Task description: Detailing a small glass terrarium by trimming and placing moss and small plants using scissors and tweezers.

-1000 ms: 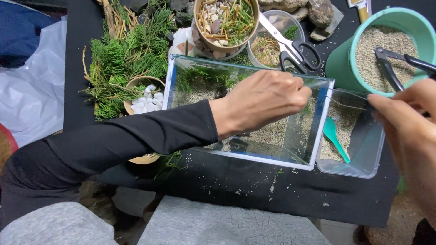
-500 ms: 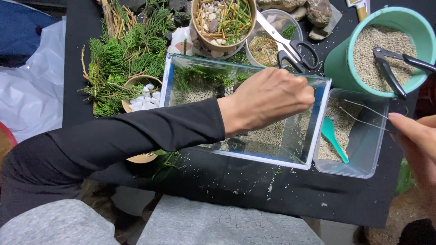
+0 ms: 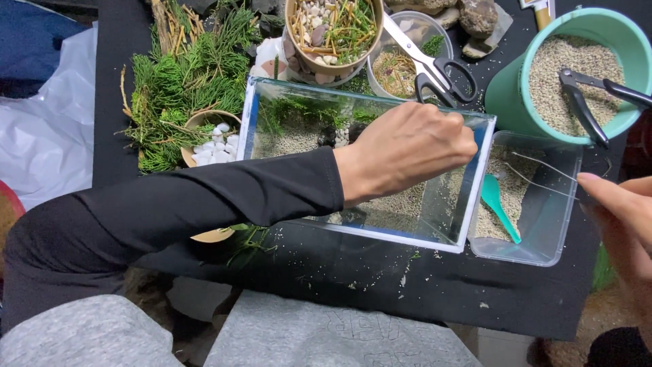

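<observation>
Sand covers the floor of the clear rectangular glass tank point(image 3: 435, 204), where my left hand point(image 3: 407, 153) reaches in, fingers curled shut; what they pinch, I cannot tell. Just right of the tank, my right hand point(image 3: 621, 211) pinches thin metal tweezers point(image 3: 540, 173) over the clear plastic tub point(image 3: 543, 231).

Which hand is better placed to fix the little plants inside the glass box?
Probably the left hand. It is already over the glass tank, fingers curled above the sand near the green sprigs. The right hand is off to the side, holding thin tweezers over the plastic tray.
</observation>
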